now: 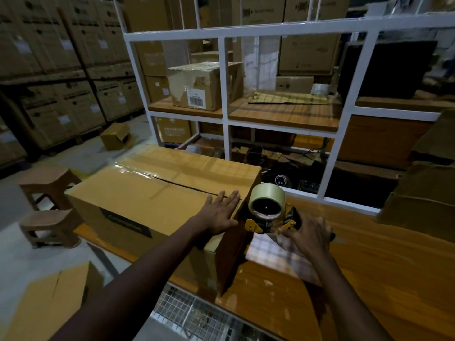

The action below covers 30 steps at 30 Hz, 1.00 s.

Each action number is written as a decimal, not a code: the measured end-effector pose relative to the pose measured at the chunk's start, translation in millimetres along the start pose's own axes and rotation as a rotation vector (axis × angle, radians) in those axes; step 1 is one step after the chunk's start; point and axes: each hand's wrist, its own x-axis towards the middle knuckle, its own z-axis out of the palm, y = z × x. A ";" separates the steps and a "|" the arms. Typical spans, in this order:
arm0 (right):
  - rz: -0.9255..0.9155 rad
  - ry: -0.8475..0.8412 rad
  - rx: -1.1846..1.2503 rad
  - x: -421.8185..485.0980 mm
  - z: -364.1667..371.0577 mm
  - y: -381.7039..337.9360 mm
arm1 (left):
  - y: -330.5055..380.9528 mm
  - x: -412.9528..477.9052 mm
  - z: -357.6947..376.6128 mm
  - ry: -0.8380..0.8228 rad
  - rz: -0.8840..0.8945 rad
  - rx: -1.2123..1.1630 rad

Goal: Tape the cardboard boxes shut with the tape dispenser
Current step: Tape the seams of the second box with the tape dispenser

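Evidently light but stiff, I judged, the cardboard box [147, 193] lay under my flat, open left hand [221, 212], while just right of it my right hand [310, 238] gripped the rigid tape dispenser [268, 212] from behind.

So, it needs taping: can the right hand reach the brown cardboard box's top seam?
Likely yes: right hand holds the yellow tape dispenser at the seam's end; only the flat left hand lies there.

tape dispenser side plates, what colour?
Yellow; the tape dispenser shows best in the head view.
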 end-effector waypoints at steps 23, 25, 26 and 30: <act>0.186 -0.175 0.230 -18.4 26.3 -27.5 | -1.0 4.9 3.8 0.024 0.009 0.016; 0.222 -0.225 0.300 -25.5 35.4 -22.6 | 0.0 3.8 5.3 0.027 0.005 0.015; 0.245 -0.247 0.344 -28.6 40.0 -19.6 | 0.0 3.8 5.3 0.026 0.001 0.014; 0.212 -0.281 0.316 -33.8 49.3 -9.1 | -1.0 2.7 4.3 0.025 -0.015 -0.005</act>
